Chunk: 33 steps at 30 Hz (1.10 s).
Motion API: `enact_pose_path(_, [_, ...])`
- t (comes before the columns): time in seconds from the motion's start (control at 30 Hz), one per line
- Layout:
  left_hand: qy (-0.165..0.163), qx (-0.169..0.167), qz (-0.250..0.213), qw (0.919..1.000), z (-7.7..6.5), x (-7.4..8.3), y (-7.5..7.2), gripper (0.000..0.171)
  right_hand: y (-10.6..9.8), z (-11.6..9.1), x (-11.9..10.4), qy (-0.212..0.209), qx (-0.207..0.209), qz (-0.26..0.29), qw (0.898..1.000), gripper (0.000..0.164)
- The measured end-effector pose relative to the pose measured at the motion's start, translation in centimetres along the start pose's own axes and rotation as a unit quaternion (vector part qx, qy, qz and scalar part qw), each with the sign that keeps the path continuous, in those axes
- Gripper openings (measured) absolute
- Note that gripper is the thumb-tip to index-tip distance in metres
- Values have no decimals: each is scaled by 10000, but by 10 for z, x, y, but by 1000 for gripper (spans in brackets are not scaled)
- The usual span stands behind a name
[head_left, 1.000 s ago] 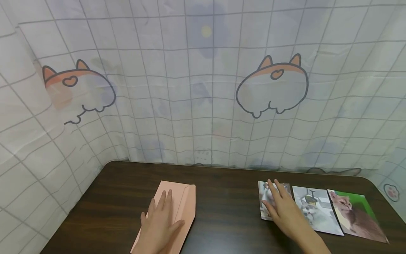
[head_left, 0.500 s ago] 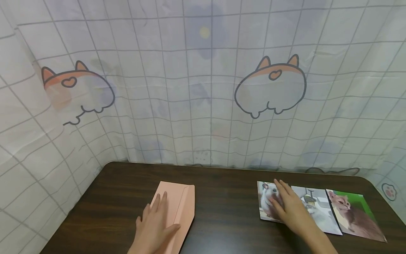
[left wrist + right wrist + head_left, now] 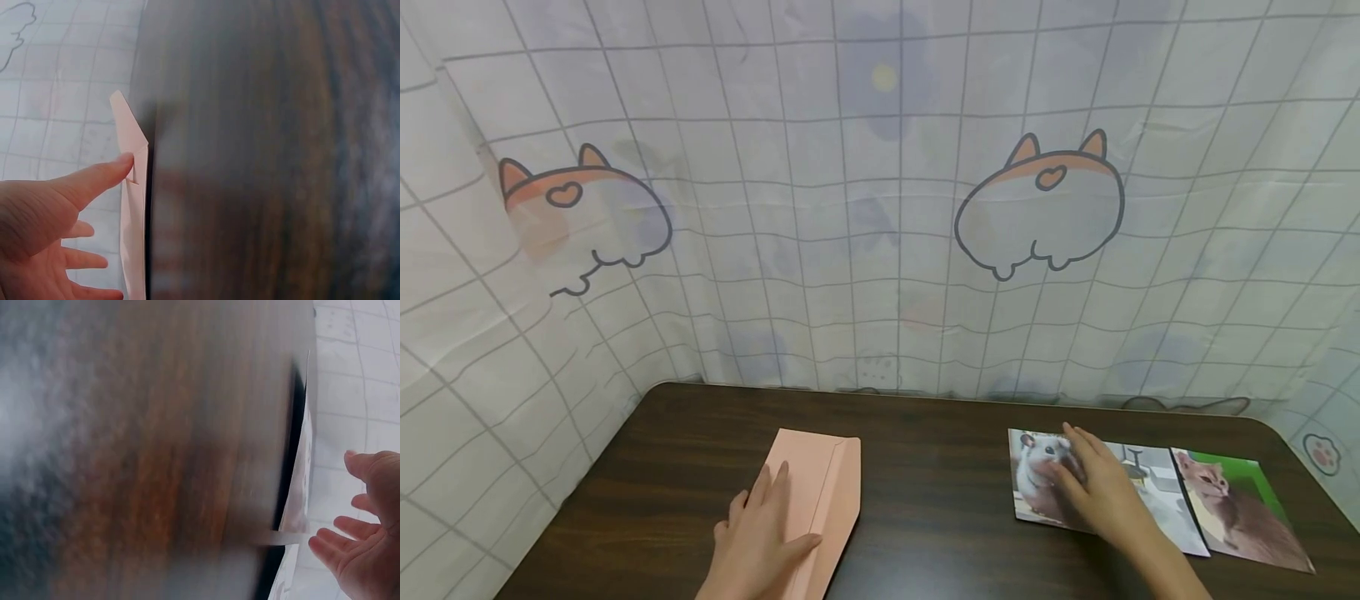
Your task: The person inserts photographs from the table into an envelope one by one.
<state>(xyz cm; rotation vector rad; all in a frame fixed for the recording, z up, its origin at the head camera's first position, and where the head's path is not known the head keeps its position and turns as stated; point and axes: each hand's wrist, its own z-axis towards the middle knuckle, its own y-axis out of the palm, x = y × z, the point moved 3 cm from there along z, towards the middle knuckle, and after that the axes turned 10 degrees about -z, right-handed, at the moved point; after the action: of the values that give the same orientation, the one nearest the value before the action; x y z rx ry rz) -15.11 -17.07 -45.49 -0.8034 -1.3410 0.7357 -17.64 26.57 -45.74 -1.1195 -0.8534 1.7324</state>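
A pink envelope (image 3: 833,492) lies on the dark wooden table, its flap along the right side. My left hand (image 3: 751,533) is spread over its left part, fingers loosely extended; in the left wrist view the thumb (image 3: 112,175) overlaps the envelope's edge. On the right lie three picture cards in a row: a grey-and-white hamster card (image 3: 1036,490), a pale grey card (image 3: 1176,517) and a cat card (image 3: 1247,510) with a green background. My right hand (image 3: 1103,496) is above the first two, partly hiding both. In the right wrist view its relaxed fingers (image 3: 355,527) hold nothing.
The table (image 3: 925,500) has rounded back corners. Behind it and along the left hangs a white grid-patterned cloth (image 3: 865,250) with cartoon corgi outlines. Bare tabletop lies between the envelope and the cards.
My right hand has shifted right, from over the hamster card towards the pale grey card, uncovering more of the hamster. My left hand has slid slightly down and left on the envelope.
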Motion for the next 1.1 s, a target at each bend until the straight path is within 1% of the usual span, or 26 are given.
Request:
enact_pose_path(0.1, [-65, -65, -33, 10000, 0, -1, -1, 105, 0, 1, 4, 62, -66, 35, 10000, 62])
enact_pose_path(0.33, [-92, 23, -61, 9999, -2, -4, -3, 105, -2, 4, 12, 297, -369, 89, 9988, 62])
enact_pose_path(0.5, [-265, -14, -39, 9996, -1, -6, -2, 108, -3, 6, 18, 508, -570, 28, 9971, 62])
enact_pose_path(0.6, [-381, -8, -98, 9992, 1, -8, -2, 111, -3, 7, 20, 526, -531, 16, 9972, 61])
enact_pose_path(0.83, [-550, 210, -310, 9978, 3, -10, -1, 119, -3, 9, 27, 500, -301, 76, 9983, 57])
enact_pose_path(1.1, [-836, 55, -522, 9951, 8, -12, -4, 132, -4, 13, 32, 547, -196, 168, 9982, 51])
